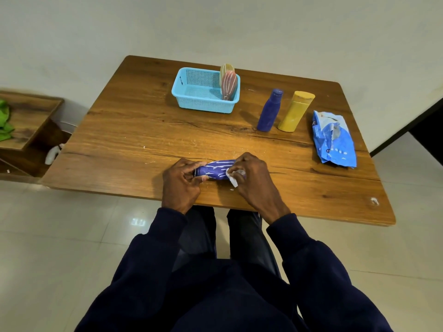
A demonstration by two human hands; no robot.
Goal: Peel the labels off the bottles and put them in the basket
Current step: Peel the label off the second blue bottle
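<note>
**A:** Which step is this? Looks mid-peel to me.

**B:** Yep, peeling. The striped bottle [213, 170] lies on its side on the table [143, 130], near the front edge, right in front of the person. The left hand [181, 180] is curled round one end to steady it. The right hand [254, 180] pinches a white label scrap [233, 178] at the other end, fingers bent tight on it. There are white streaks all over the bottle, so I'd guess most of the label is off.

**A:** And the basket?

**B:** The basket [182, 97] is on the far side of the table, well apart from the hands. A pink bottle [229, 85] and a pale yellow bottle [226, 68] stand in its right end. A dark blue bottle [269, 111] and a yellow bottle [296, 112] stand outside it to the right, probably next in line.

**A:** So what's next?

**B:** Probably pull that scrap clean off while the left hand stops the bottle rolling. Then it's a long reach forward to drop it in the basket's free left side.
</note>
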